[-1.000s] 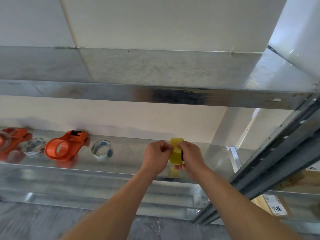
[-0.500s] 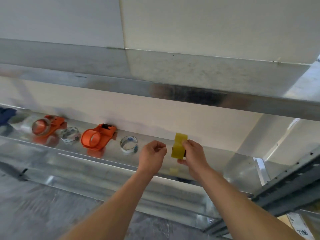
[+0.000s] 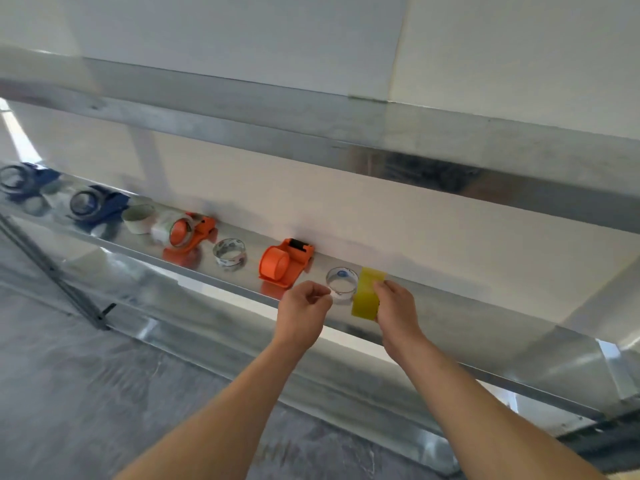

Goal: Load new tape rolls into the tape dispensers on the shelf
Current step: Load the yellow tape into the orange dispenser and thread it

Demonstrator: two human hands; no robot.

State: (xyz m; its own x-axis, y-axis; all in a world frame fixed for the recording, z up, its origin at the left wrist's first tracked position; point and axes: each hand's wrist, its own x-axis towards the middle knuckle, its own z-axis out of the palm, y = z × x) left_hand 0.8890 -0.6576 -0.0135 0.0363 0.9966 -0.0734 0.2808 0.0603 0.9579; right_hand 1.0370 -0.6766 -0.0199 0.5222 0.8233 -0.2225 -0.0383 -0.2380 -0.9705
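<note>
My right hand grips a yellow tape roll, held on edge over the front of the metal shelf. Just left of the roll, my left hand has its fingers curled and thumb and forefinger pinched together. No strip of tape shows between them. An empty orange tape dispenser lies on the shelf behind my left hand. A clear tape roll stands between that dispenser and the yellow roll.
Further left along the shelf are another tape roll, an orange dispenser with tape on it, a white roll and two blue dispensers. An upper shelf beam runs overhead.
My left hand has come off the yellow roll and drawn a little to the left. The view has swung left, and more dispensers now show along the shelf.
</note>
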